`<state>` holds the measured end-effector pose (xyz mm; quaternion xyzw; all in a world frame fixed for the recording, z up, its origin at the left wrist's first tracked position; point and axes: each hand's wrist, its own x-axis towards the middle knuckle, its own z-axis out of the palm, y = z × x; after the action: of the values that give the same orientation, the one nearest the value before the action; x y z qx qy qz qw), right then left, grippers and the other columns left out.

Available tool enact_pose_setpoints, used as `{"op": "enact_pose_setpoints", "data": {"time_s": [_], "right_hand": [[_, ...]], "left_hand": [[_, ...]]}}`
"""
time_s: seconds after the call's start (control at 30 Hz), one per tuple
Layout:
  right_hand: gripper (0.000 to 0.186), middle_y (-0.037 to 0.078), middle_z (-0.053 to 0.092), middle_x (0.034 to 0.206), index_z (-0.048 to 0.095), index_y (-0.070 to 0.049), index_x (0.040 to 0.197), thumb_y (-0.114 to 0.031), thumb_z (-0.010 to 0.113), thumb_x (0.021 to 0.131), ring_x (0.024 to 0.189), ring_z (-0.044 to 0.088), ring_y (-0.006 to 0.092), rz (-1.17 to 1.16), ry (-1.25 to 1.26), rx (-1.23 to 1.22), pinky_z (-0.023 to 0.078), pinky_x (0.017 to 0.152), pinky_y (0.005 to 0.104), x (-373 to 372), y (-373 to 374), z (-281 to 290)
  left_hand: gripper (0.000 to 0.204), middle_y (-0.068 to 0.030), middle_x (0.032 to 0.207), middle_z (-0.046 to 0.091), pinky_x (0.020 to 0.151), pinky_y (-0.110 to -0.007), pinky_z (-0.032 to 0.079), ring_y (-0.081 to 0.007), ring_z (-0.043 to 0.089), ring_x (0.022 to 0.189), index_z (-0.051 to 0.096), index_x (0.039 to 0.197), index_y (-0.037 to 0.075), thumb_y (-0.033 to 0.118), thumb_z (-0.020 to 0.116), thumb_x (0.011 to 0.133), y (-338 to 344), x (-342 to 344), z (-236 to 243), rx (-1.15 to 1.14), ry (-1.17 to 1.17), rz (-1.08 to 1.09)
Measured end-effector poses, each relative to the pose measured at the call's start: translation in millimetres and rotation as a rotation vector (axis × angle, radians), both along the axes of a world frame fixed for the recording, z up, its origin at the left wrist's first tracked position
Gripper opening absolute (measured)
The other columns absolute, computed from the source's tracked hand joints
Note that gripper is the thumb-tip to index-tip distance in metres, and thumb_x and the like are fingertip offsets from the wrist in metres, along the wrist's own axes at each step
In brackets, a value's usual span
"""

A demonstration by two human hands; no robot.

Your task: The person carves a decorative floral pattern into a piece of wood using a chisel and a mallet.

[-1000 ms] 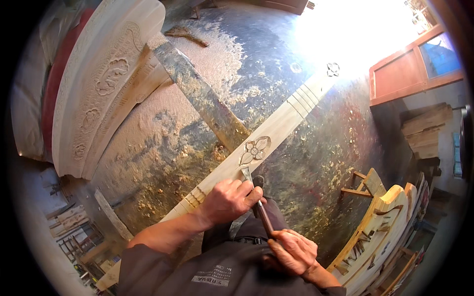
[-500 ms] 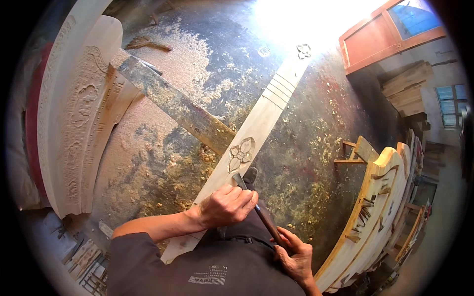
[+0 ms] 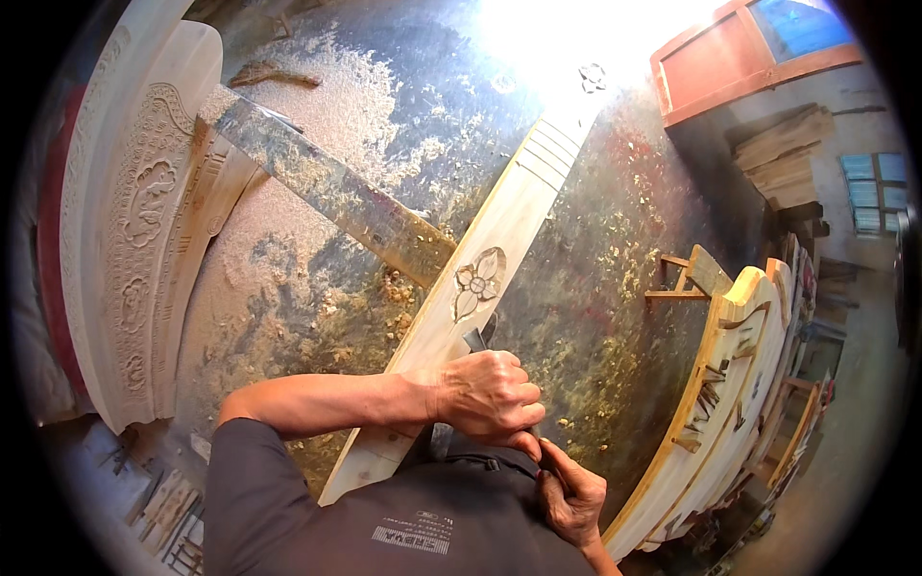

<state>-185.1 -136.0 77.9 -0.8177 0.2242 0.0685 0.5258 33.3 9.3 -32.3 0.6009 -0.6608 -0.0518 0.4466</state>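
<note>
A long pale wooden board [image 3: 386, 451] slants away from my body, with a four-petalled flower [image 3: 477, 284] carved into its upper face. My left hand [image 3: 488, 396] is closed in a fist around the shaft of a chisel [image 3: 474, 339]. The chisel's flat metal blade sticks out above the knuckles, beside the board's right edge just below the flower. My right hand [image 3: 573, 494] is closed around the handle end of the same chisel, close below the left. Most of the handle is hidden by my fingers.
Beneath the carved board, a stained plank [image 3: 336, 197] runs to the upper left. Large carved panels [image 3: 144, 221] stand at left. On the right, a curved bench [image 3: 663, 461] carries several hand tools [image 3: 709, 392]. Sawdust [image 3: 336, 96] and chips cover the floor.
My left hand has moved right and down along the chisel, nearer my right hand, with its wrist turned over. The view has shifted slightly.
</note>
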Motion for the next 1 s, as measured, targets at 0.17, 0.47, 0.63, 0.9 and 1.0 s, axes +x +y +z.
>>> {"op": "enact_pose_setpoints", "data": {"time_s": [0.17,0.47,0.63,0.9,1.0], "right_hand": [[0.049,0.011,0.083,0.114,0.071,0.008,0.146,0.017,0.062,0.099,0.096,0.074,0.0101,-0.026,0.033,0.089,0.058,0.087,0.0238,0,2,-2],[0.051,0.015,0.078,0.141,0.067,0.007,0.152,0.017,0.054,0.103,0.113,0.072,0.0102,-0.090,0.005,0.283,0.058,0.093,0.0230,12,9,-4],[0.048,0.012,0.080,0.136,0.067,0.007,0.151,0.015,0.056,0.105,0.106,0.072,0.0074,-0.117,0.057,0.284,0.059,0.087,0.0209,15,8,-1],[0.045,0.014,0.082,0.125,0.071,0.008,0.146,0.015,0.056,0.104,0.091,0.070,0.0074,-0.159,0.157,0.246,0.060,0.081,0.0237,19,11,9],[0.043,0.013,0.082,0.123,0.071,0.009,0.145,0.014,0.056,0.104,0.092,0.071,0.0081,-0.188,0.153,0.242,0.060,0.081,0.0251,21,14,8]], "left_hand": [[0.061,-0.0022,0.066,0.051,0.056,-0.038,0.047,-0.0230,0.060,0.057,0.053,0.072,0.012,0.063,0.071,0.099,3,-4,-2,0.026,-0.031,0.047],[0.062,-0.0054,0.060,0.055,0.052,-0.042,0.052,-0.0268,0.066,0.053,0.055,0.068,0.011,0.060,0.070,0.103,1,-3,-3,0.095,0.009,0.061],[0.061,-0.0056,0.061,0.056,0.053,-0.041,0.053,-0.0270,0.068,0.054,0.055,0.068,0.012,0.059,0.071,0.103,0,-3,-5,0.104,0.035,0.058],[0.056,-0.0036,0.064,0.052,0.053,-0.039,0.049,-0.0238,0.064,0.056,0.052,0.070,0.012,0.056,0.073,0.098,0,-3,-1,0.086,0.059,0.084],[0.055,-0.0031,0.065,0.051,0.053,-0.039,0.048,-0.0232,0.062,0.056,0.051,0.071,0.012,0.054,0.075,0.097,-1,-3,-1,0.091,0.096,0.104]]}}
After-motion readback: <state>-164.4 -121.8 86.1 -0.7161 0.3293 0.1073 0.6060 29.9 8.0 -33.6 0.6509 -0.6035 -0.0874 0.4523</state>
